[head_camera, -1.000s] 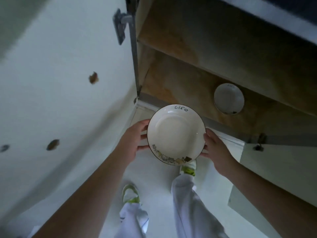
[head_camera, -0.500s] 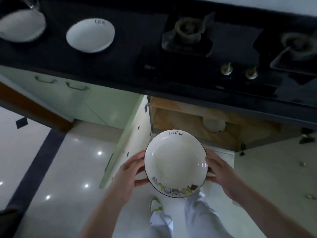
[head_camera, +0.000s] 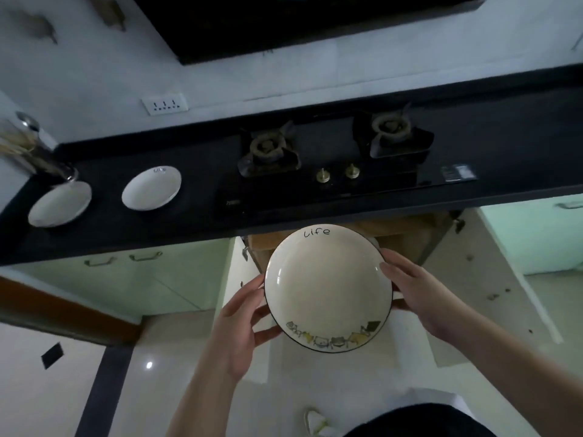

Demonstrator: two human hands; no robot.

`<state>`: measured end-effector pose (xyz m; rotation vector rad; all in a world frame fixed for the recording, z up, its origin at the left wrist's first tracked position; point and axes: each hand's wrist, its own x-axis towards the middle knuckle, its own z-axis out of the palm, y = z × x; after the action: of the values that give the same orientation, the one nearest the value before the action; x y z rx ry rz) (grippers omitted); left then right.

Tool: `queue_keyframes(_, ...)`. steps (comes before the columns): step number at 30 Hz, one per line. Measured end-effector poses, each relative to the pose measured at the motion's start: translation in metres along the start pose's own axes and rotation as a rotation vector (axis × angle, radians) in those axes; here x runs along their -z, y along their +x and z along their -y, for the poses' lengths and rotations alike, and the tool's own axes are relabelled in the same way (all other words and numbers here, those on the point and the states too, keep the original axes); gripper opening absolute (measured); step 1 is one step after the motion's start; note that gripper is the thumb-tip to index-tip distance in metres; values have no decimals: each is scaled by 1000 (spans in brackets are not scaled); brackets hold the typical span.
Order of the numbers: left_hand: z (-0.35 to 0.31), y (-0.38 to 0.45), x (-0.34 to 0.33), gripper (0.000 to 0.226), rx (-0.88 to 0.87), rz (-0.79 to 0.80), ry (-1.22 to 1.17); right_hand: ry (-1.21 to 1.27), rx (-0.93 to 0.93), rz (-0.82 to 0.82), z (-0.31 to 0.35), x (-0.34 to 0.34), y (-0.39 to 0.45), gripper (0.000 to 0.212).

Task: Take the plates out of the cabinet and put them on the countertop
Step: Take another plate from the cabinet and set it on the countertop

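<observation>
I hold a white plate [head_camera: 326,287] with a dark rim, the word "life" and a row of small cartoon figures, level in front of me. My left hand [head_camera: 241,320] grips its left edge and my right hand [head_camera: 416,290] its right edge. The plate hovers just below the front edge of the black countertop [head_camera: 164,228], over the open cabinet [head_camera: 407,234]. Two white plates lie on the countertop at the left: one [head_camera: 151,188] marked "life", another [head_camera: 60,203] further left. The cabinet's inside is mostly hidden by the held plate.
A black gas hob [head_camera: 334,165] with two burners and two brass knobs fills the countertop's middle and right. A metal utensil holder [head_camera: 38,152] stands at the far left. The open cabinet doors [head_camera: 236,275] flank my hands. A wall socket [head_camera: 164,104] sits above the counter.
My view has risen from the cabinet interior to the countertop and wall. Both hands have lifted the plate up out of the cabinet toward counter height.
</observation>
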<state>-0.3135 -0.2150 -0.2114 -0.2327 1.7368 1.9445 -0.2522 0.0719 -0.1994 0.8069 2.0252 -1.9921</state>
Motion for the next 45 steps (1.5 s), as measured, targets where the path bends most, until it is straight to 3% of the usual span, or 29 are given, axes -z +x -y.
queue_keyframes(3, -12, -19, -33, 31, -61, 20, 68, 56, 34, -12, 7, 32, -25, 19)
queue_keyframes(7, -16, -41, -92, 33, -121, -2, 122, 124, 85, -66, 5, 78, -55, 33)
queue_keyframes(11, -18, -58, -163, 31, -157, 89, 166, 251, 148, -109, -8, 146, -92, 31)
queue_keyframes(19, 10, -96, -344, 31, -97, 277, 132, 502, 202, -206, -50, 318, -191, 38)
queue_keyframes(26, 24, -104, -439, 31, -35, 352, 105, 582, 258, -285, -69, 400, -233, 34)
queue_keyframes(45, -21, 34, -635, 34, -2, 642, 193, 780, 312, -444, -40, 556, -151, 32)
